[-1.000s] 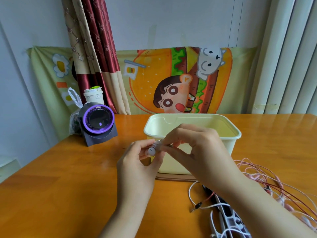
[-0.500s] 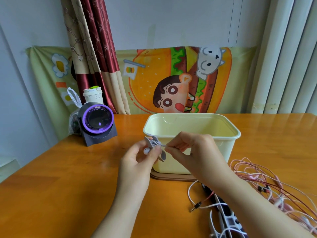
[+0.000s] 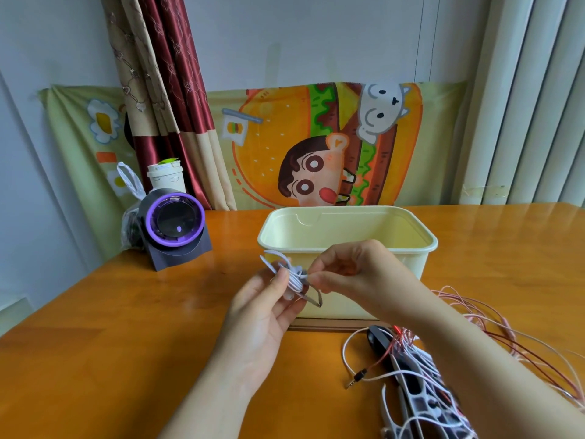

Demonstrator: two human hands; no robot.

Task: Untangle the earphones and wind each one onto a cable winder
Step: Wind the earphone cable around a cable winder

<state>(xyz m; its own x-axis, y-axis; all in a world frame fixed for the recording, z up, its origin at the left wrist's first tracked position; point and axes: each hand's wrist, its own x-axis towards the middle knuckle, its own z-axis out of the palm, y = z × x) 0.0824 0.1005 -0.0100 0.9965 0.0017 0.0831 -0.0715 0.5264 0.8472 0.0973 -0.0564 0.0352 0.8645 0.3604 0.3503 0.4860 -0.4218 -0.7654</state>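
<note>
No writing can be read here, only pictures.
The paper cup (image 3: 166, 177) by the curtain has a small label on its lid, too small and blurred to read. The wall cloth (image 3: 392, 160) shows drawings only: a burger, a cartoon boy, a white dog and a little burger flag.

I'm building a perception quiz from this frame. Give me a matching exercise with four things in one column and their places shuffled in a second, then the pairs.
Things
1. cable winder
2. purple-ringed device
3. jack plug
4. paper cup

Places
A. lying on the table, on the near side of the cream tub
B. held in the left hand, with the right hand pinching its white cable
C. far left of the table, in front of item 4
D. rearmost, by the curtain

Pairs: 1-B, 2-C, 3-A, 4-D
</note>
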